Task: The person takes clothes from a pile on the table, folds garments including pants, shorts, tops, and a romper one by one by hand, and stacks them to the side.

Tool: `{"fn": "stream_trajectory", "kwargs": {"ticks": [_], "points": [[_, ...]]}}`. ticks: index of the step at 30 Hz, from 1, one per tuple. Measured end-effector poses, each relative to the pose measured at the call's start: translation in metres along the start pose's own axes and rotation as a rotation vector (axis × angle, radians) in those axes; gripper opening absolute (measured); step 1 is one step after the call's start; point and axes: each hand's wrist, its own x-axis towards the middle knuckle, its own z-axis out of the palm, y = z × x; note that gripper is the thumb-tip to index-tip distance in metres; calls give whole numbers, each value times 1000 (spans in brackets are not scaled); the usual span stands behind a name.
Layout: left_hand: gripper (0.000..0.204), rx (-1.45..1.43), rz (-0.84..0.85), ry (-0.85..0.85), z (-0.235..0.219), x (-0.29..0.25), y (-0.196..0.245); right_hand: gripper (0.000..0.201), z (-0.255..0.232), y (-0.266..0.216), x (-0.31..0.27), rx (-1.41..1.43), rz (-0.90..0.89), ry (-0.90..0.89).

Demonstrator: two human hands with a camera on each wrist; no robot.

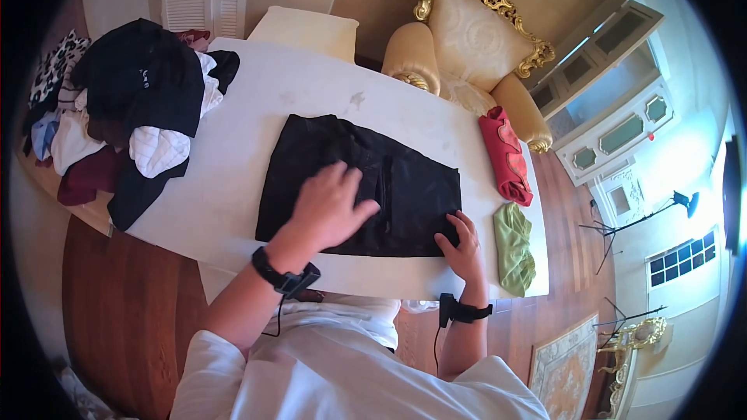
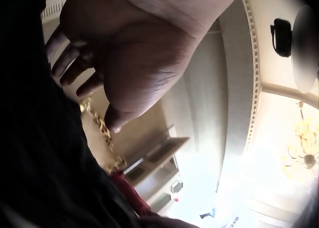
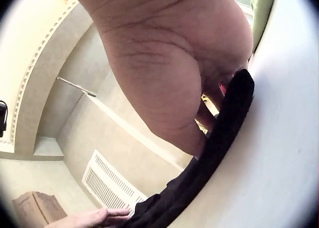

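Note:
A black folded garment lies flat on the white table, with a dark zip-like line down its middle. My left hand is over its left half, fingers spread and thumb out to the side. In the left wrist view the palm of that hand faces the black cloth, fingers loosely extended. At the garment's near right corner, my right hand rests with its fingers on the cloth. The right wrist view shows this hand at the garment's edge, fingertips partly hidden behind the cloth.
A heap of mixed clothes covers the left end of the table. Along the right edge lie a rolled red garment and a folded green one. Beyond the table stands a gilded armchair.

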Motion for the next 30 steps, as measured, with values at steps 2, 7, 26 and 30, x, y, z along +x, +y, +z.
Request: {"fn": "stream_trajectory", "kwargs": {"ticks": [2,7,26,30], "points": [[52,30,-183,93,-37,1,-13,49,0,3,-2,20,-14,12],[49,118,-492,-66,-74,-21,-84,40,1,-20,2,54,-84,140],[40,-1291,-642,-87,-64,-34,-86,102,125,-231,21,198,-460,-32],[43,-1322,-561,-82,-64,-23,-71,100,124,-223,33,343,-409,-43]]}}
